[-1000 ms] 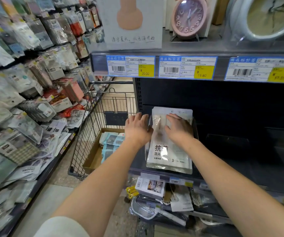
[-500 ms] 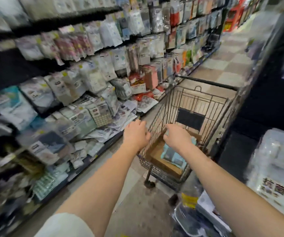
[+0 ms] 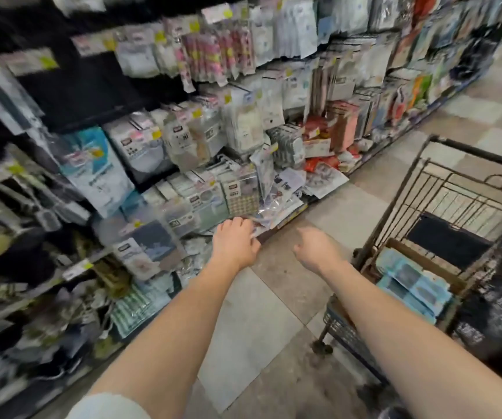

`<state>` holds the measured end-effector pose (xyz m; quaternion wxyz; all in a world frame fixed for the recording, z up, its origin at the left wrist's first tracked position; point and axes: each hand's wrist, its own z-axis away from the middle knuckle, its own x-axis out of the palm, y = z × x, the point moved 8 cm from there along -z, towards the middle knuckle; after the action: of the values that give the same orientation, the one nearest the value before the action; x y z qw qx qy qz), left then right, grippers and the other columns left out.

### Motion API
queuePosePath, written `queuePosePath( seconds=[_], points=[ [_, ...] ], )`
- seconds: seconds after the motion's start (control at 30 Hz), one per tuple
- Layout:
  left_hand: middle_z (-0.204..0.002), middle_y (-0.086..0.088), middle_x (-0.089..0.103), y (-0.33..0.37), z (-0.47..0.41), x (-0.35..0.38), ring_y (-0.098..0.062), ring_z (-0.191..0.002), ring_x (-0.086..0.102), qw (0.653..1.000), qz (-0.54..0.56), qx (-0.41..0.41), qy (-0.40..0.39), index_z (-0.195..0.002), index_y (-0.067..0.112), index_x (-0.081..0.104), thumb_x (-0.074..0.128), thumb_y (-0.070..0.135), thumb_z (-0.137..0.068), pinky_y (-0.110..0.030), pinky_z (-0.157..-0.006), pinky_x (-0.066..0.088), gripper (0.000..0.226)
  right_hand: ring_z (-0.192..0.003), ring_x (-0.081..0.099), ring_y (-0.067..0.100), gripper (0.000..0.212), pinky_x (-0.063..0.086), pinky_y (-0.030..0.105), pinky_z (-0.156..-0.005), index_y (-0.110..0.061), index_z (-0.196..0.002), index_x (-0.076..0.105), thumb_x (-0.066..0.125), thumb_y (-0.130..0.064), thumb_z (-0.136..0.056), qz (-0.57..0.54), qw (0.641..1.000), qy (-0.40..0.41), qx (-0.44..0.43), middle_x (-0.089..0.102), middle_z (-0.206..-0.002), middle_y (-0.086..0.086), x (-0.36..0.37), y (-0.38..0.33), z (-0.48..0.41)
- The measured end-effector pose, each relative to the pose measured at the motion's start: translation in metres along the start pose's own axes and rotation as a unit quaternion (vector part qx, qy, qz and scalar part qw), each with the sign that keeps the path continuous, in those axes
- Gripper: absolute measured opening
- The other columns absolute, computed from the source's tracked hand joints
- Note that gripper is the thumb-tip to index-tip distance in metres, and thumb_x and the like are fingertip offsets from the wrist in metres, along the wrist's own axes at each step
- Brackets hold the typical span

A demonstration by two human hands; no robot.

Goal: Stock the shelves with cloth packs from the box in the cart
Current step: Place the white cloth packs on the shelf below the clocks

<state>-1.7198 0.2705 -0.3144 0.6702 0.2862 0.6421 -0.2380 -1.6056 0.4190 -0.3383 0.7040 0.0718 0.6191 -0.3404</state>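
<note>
A wire cart stands at the right with a brown cardboard box inside. Blue cloth packs lie stacked in that box. My left hand hovers in front of the low shelf at the left, fingers loosely bent, holding nothing. My right hand hangs over the floor just left of the cart, blurred, fingers loosely curled and empty. The shelves on the left are packed with bagged goods.
Hanging and stacked packets fill the left shelving along the whole aisle. Tiled floor runs between shelving and cart. A dark panel hangs inside the cart's far end. The view is motion-blurred at the left.
My view has swung left, from the dark shelf with the white pack to the aisle. Both hands left that pack, passed over the cart and now hang empty left of it.
</note>
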Motion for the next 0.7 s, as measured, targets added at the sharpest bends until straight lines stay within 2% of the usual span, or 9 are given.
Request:
queuePosePath(
  seconds=[0.1, 0.2, 0.27, 0.3, 0.33, 0.4, 0.43, 0.5, 0.7],
  points=[
    [-0.134, -0.007, 0.061, -0.017, -0.039, 0.017, -0.032, -0.123, 0.056, 1.000, 0.004, -0.001, -0.018, -0.132, 0.018, 0.059, 0.050, 0.038, -0.097, -0.039, -0.102, 0.041, 0.042, -0.126, 0.057, 0.035, 0.053, 0.049, 0.043, -0.103, -0.009, -0.141, 0.054, 0.055, -0.024, -0.091, 0.003, 1.000, -0.001, -0.003, 0.061, -0.136, 0.017, 0.014, -0.006, -0.051],
    [-0.139, -0.007, 0.059, -0.025, -0.088, 0.038, -0.030, -0.127, 0.054, 0.999, 0.001, 0.005, -0.044, -0.136, 0.017, 0.057, 0.048, 0.038, -0.098, -0.040, -0.105, 0.041, 0.044, -0.107, 0.063, 0.038, 0.029, 0.052, 0.043, -0.091, -0.010, -0.110, 0.062, 0.053, -0.019, -0.084, -0.014, 1.000, 0.009, 0.011, 0.067, -0.113, 0.017, 0.026, 0.000, -0.111],
    [-0.141, -0.007, 0.058, -0.029, -0.129, 0.049, -0.030, -0.129, 0.053, 0.998, 0.004, 0.010, -0.059, -0.138, 0.017, 0.055, 0.047, 0.038, -0.099, -0.041, -0.108, 0.040, 0.046, -0.101, 0.064, 0.038, 0.010, 0.053, 0.041, -0.086, -0.017, -0.092, 0.054, 0.053, -0.019, -0.082, -0.029, 0.999, 0.007, 0.021, 0.067, -0.108, 0.016, 0.030, 0.007, -0.154],
    [-0.142, -0.007, 0.057, -0.030, -0.150, 0.054, -0.030, -0.130, 0.052, 0.998, 0.004, 0.012, -0.068, -0.140, 0.017, 0.054, 0.047, 0.038, -0.098, -0.042, -0.109, 0.039, 0.047, -0.101, 0.065, 0.038, 0.008, 0.053, 0.040, -0.084, -0.020, -0.088, 0.048, 0.053, -0.018, -0.081, -0.031, 0.999, 0.002, 0.021, 0.067, -0.107, 0.016, 0.031, 0.009, -0.176],
    [-0.143, -0.008, 0.057, -0.030, -0.173, 0.058, -0.030, -0.131, 0.052, 0.997, 0.003, 0.015, -0.079, -0.141, 0.017, 0.054, 0.047, 0.037, -0.098, -0.042, -0.109, 0.039, 0.048, -0.101, 0.065, 0.038, 0.009, 0.054, 0.040, -0.084, -0.020, -0.087, 0.047, 0.053, -0.018, -0.081, -0.035, 0.999, -0.002, 0.025, 0.068, -0.107, 0.015, 0.031, 0.014, -0.199],
    [-0.145, -0.009, 0.055, -0.027, -0.217, 0.065, -0.031, -0.132, 0.051, 0.994, -0.003, 0.023, -0.103, -0.142, 0.017, 0.053, 0.046, 0.037, -0.098, -0.042, -0.110, 0.038, 0.049, -0.105, 0.065, 0.037, 0.013, 0.054, 0.040, -0.088, -0.018, -0.093, 0.056, 0.051, -0.018, -0.081, -0.033, 0.999, -0.004, 0.036, 0.069, -0.112, 0.014, 0.027, 0.025, -0.239],
    [-0.145, -0.009, 0.055, -0.024, -0.237, 0.068, -0.032, -0.132, 0.051, 0.993, -0.007, 0.028, -0.115, -0.143, 0.017, 0.052, 0.046, 0.038, -0.098, -0.043, -0.110, 0.039, 0.049, -0.109, 0.064, 0.036, 0.026, 0.054, 0.040, -0.092, -0.016, -0.105, 0.063, 0.052, -0.018, -0.081, -0.031, 0.999, -0.008, 0.044, 0.069, -0.118, 0.014, 0.024, 0.031, -0.255],
    [-0.144, -0.010, 0.056, -0.014, -0.278, 0.071, -0.032, -0.132, 0.052, 0.990, -0.024, 0.050, -0.129, -0.141, 0.016, 0.053, 0.046, 0.038, -0.099, -0.043, -0.109, 0.040, 0.048, -0.117, 0.062, 0.035, 0.042, 0.052, 0.041, -0.098, -0.013, -0.126, 0.064, 0.054, -0.020, -0.086, -0.038, 0.998, -0.012, 0.058, 0.067, -0.127, 0.014, 0.017, 0.044, -0.283],
    [-0.138, -0.010, 0.058, 0.050, -0.386, 0.075, -0.032, -0.128, 0.053, 0.980, -0.031, 0.145, -0.135, -0.140, 0.017, 0.053, 0.045, 0.037, -0.099, -0.044, -0.108, 0.041, 0.047, -0.116, 0.062, 0.036, 0.033, 0.049, 0.038, -0.092, -0.013, -0.121, 0.062, 0.051, -0.029, -0.095, -0.035, 0.990, -0.006, 0.138, 0.065, -0.126, 0.014, -0.024, 0.099, -0.340]
  ],
)
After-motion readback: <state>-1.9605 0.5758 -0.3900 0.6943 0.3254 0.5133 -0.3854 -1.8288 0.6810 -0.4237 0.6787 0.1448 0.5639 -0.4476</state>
